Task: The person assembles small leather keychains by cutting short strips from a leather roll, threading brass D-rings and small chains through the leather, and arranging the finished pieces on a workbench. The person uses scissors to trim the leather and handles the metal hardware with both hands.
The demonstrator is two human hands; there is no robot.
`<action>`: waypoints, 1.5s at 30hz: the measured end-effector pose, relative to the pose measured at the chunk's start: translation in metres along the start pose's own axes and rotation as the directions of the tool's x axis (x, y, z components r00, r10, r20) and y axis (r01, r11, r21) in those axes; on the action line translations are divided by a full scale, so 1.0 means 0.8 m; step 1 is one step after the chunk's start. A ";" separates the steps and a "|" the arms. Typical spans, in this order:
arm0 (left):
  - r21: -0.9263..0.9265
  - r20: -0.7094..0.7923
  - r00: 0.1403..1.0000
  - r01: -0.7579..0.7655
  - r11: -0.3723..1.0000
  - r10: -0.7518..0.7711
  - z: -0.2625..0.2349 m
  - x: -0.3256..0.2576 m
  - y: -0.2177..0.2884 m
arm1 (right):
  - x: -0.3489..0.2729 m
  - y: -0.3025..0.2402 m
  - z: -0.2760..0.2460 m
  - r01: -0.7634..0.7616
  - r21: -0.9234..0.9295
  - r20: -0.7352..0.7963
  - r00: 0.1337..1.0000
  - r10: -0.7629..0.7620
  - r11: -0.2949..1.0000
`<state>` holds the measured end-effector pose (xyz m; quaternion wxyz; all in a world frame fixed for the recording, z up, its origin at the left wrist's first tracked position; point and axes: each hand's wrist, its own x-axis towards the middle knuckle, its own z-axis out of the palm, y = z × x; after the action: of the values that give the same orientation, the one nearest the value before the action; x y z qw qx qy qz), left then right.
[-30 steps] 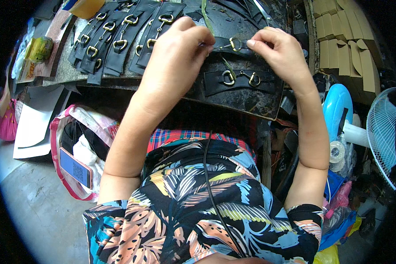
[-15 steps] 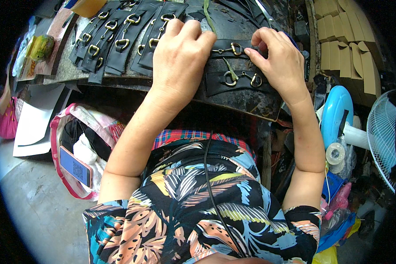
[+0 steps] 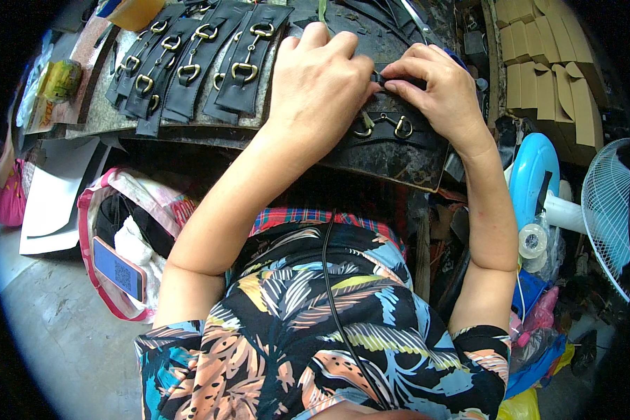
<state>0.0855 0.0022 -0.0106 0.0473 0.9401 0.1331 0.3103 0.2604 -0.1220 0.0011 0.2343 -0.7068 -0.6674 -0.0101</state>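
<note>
My left hand [image 3: 322,91] and my right hand [image 3: 435,87] meet over the dark worktable [image 3: 392,168], thumbs and fingertips closed close together. Between them they pinch a black leather strap [image 3: 380,78], most of it covered by my fingers. Nearer to me lies a second black strap [image 3: 423,134] with a brass-coloured horsebit buckle [image 3: 403,127] across it; its left end is partly behind my left hand. To the left, several finished-looking black straps [image 3: 243,91] with the same buckles lie side by side, partly overlapping.
A yellow roll [image 3: 61,80] and an orange-yellow container [image 3: 136,12] sit at the far left. Scissors-like metal [image 3: 416,19] lies beyond my right hand. Cardboard boxes [image 3: 549,91] and a blue-and-white fan [image 3: 535,175] stand right. A bag with a phone [image 3: 119,269] is lower left.
My left hand has moved right and slightly nearer, up to the right hand. Its fingers and those of my right hand now cover the strap's buckle, which showed before.
</note>
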 end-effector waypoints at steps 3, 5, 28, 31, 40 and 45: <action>-0.051 0.044 0.999 -0.003 0.999 0.005 0.007 0.003 -0.007 | 0.000 0.000 -0.002 0.033 -0.032 -0.016 0.999 -0.034 0.999; -0.092 0.040 0.999 -0.009 0.996 0.012 0.008 0.001 -0.013 | 0.000 -0.001 -0.003 0.038 -0.036 -0.009 0.999 -0.039 0.999; -0.246 0.017 0.998 0.057 0.968 -0.055 -0.002 -0.016 -0.017 | 0.009 0.005 0.004 0.090 0.004 -0.033 0.995 -0.090 0.996; -0.193 0.044 0.996 0.078 0.978 -0.071 0.000 -0.013 -0.014 | 0.006 0.006 -0.003 0.072 0.003 -0.014 0.997 -0.072 0.997; -0.213 0.027 0.996 0.089 0.973 -0.085 -0.001 -0.012 -0.015 | 0.014 -0.009 0.003 0.214 0.135 -0.086 0.975 -0.204 0.967; -0.154 -0.023 0.995 0.090 0.984 -0.094 -0.033 -0.027 -0.023 | 0.017 -0.004 0.015 0.169 0.135 -0.014 0.985 -0.169 0.976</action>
<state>0.0489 0.0139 -0.0050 0.1314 0.9217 0.1529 0.3314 0.2553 -0.1055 -0.0040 0.2808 -0.6299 -0.7240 0.0144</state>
